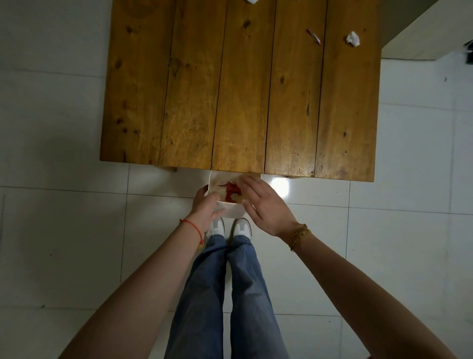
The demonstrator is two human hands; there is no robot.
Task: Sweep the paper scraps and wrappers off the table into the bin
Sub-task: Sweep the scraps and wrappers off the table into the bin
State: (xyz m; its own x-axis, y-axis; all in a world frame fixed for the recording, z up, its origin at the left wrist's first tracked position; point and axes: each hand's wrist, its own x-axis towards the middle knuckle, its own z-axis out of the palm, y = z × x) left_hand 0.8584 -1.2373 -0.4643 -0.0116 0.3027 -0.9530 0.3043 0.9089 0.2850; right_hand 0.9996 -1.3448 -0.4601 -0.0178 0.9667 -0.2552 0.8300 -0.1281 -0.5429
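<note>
Head view, left to right: the left hand [206, 205] grasps the near left rim of a small white bin [227, 208], held just below the worktop's [238, 102] near edge, over the tiled floor [64, 217]. Inside the bin lie pale scraps and what looks like a red wrapper [233, 191], though it is partly hidden. The right hand [263, 205] hangs over the bin's right side with fingers spread and released, gripping nothing. Near the worktop's far right corner lie a thin red-and-white wrapper [313, 36] and, further right, a crumpled white paper scrap [353, 39]. Another white scrap [252, 1] shows at the far edge.
</note>
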